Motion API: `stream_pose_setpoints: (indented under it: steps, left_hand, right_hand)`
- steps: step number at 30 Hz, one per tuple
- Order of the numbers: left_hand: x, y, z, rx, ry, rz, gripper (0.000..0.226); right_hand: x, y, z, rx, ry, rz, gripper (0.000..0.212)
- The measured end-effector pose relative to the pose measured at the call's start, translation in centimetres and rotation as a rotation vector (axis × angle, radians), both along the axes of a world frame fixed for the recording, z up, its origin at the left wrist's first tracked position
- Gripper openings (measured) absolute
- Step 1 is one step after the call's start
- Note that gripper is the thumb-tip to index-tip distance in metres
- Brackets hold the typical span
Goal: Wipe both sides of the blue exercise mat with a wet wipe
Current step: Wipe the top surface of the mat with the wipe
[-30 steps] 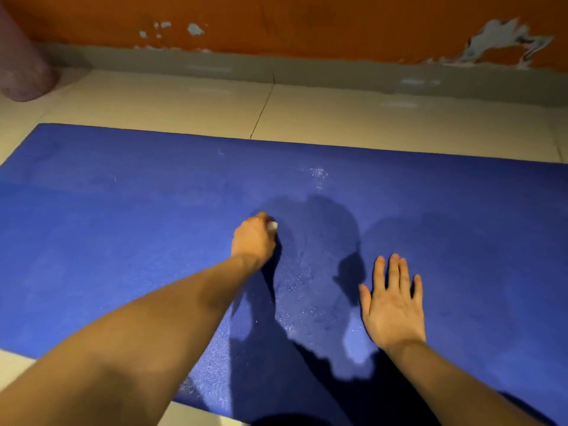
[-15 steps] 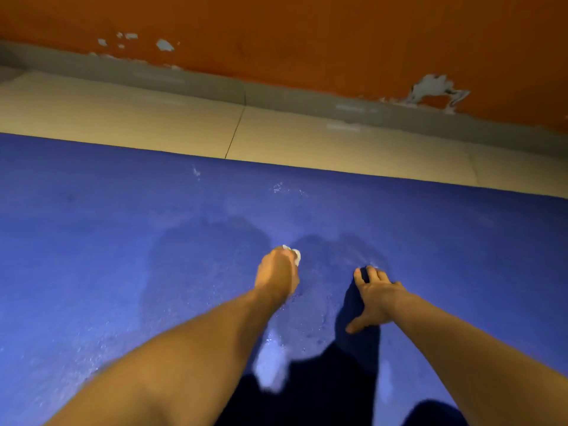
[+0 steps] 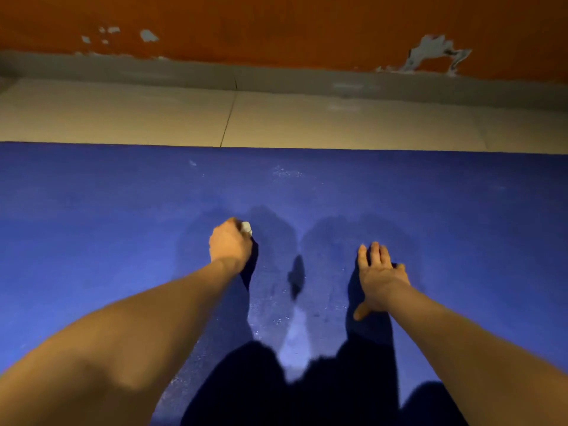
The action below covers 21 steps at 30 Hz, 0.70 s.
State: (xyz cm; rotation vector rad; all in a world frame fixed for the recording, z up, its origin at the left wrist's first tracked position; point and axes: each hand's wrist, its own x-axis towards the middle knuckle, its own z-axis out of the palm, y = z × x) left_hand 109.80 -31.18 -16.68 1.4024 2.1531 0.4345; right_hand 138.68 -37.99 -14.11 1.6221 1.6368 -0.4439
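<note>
View from the head, looking down and forward. The blue exercise mat (image 3: 92, 241) lies flat on the floor and fills the lower two thirds of the view from side to side. Its far edge runs straight along pale floor tiles (image 3: 338, 124). A dark joint (image 3: 229, 118) between two tiles meets that edge. Beyond the tiles a grey skirting (image 3: 307, 78) runs under an orange wall (image 3: 276, 26), where flaked paint (image 3: 430, 53) shows grey.

The left hand (image 3: 230, 245) rests on the mat near its middle. Its fingers are curled round a small white wet wipe (image 3: 246, 227), of which only a corner shows at the far side of the fist, touching the mat. The right hand (image 3: 379, 278) lies palm down on the mat, well apart from the left. Its fingers (image 3: 373, 253) are straight and close together, and its thumb is spread out toward the person.

Two darker patches (image 3: 332, 241) on the mat surface lie between and beyond the hands. Faint white specks (image 3: 285, 172) lie near the far edge. The person's black shadow (image 3: 307, 388) covers the near middle of the mat, and both forearms cross in front of its near part.
</note>
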Motion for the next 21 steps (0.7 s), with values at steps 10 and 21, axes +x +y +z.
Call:
stream_pose_setpoints:
  steps: [10,21]
  left_hand:
    - [17.1,-1.4,-0.9,0.057,-0.105,-0.371,0.030]
    - [3.4,-2.6,0.2,0.145,0.351,-0.157,0.025]
  right_hand:
    - [0.8,0.1,-0.5,0.026,0.046,0.029,0.162]
    - [1.2,-0.2,-0.7,0.072,0.081,0.068,0.165]
